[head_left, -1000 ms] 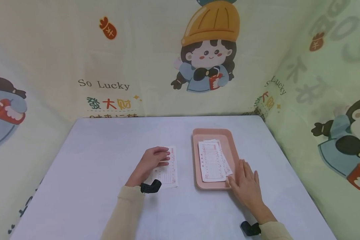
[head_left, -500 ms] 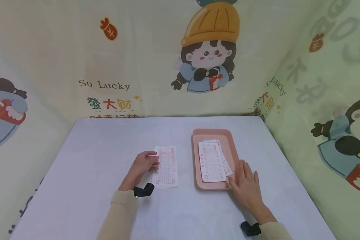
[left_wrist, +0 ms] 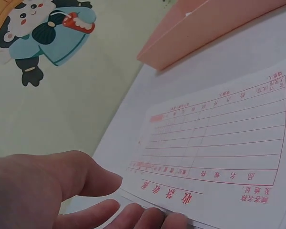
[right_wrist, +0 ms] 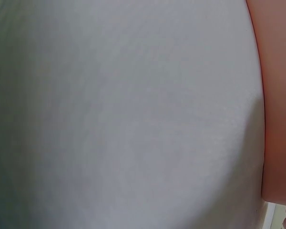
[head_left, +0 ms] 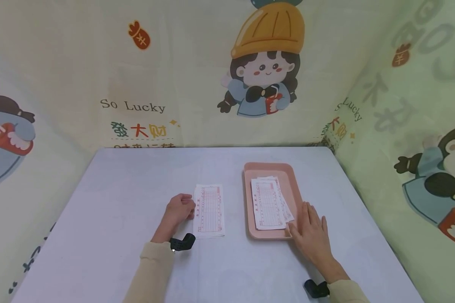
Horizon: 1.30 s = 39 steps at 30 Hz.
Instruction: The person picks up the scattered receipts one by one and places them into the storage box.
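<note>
A stack of white receipt slips [head_left: 209,212] printed in red lies on the white table, left of the tray. My left hand [head_left: 180,209] is at the stack's left edge. In the left wrist view its thumb stands apart from the loosely bent fingers, whose tips are by the edge of the receipt slips [left_wrist: 214,138]. My right hand [head_left: 311,229] rests with straight fingers against the right side of the pink tray [head_left: 288,169]. More receipt slips [head_left: 268,206] lie in that tray, slightly fanned. The right wrist view shows mostly table and the tray's wall [right_wrist: 281,105].
A white table [head_left: 121,202] holds all of this. Behind it hangs a cartoon-printed curtain [head_left: 197,84], which also runs along both sides. A black band [head_left: 183,242] is on the left wrist and another black band [head_left: 317,289] on the right.
My left hand has drawn back leftward off the top of the stack to its left edge, its fingers bending a little more. The right hand and the tray have stayed put.
</note>
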{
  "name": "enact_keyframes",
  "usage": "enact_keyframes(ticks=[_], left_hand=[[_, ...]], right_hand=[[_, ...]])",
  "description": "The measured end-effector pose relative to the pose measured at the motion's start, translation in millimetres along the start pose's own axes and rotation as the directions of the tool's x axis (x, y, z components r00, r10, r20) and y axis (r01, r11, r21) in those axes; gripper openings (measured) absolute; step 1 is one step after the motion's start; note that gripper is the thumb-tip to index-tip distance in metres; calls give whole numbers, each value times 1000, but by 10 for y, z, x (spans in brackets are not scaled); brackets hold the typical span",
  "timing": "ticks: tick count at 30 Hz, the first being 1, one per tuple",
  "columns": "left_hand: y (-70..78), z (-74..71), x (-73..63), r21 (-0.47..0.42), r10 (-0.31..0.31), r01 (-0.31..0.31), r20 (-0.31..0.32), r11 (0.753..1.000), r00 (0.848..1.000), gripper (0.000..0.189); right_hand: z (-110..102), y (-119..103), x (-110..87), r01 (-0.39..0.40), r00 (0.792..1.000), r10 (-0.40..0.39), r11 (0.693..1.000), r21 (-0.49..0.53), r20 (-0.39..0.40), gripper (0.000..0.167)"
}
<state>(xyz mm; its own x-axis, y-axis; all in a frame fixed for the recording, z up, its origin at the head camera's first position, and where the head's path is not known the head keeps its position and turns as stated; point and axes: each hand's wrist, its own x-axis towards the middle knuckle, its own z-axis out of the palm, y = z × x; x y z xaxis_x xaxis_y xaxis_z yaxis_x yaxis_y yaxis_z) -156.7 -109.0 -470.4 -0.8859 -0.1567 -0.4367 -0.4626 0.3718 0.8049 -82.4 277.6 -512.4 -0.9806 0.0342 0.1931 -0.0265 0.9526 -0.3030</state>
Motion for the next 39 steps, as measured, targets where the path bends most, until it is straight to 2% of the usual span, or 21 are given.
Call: enact_keyframes(ticks=[7,13,17,22,32,39], left_hand=[[-16,-5,-46,50,-14,15,-19,999,1000,44],[-22,-5,-66,110,-37,38,-6,993,999,41],[-48,30,-82,112,-10,12,-19,994,1000,39],[-91,88,-111,133,44,-35,-68,990,997,40],[-116,187,-132,298,126,-76,-151,952,980,42],[-118,213,-179,315,164,-102,-176,943,971,32]], right_hand=[[-4,-1,4,1,1000,-1,1000,-7,-7,85],[1,1,-1,0,1000,0,1000,-7,-1,84],[-5,-7,0,-3,1000,3,1000,-3,2,84],[-18,-16,-1,0,1000,0,1000,0,1,84],[-23,-8,0,-5,1000,5,1000,18,3,84],[-30,-11,-7,-2,1000,2,1000,16,0,83]])
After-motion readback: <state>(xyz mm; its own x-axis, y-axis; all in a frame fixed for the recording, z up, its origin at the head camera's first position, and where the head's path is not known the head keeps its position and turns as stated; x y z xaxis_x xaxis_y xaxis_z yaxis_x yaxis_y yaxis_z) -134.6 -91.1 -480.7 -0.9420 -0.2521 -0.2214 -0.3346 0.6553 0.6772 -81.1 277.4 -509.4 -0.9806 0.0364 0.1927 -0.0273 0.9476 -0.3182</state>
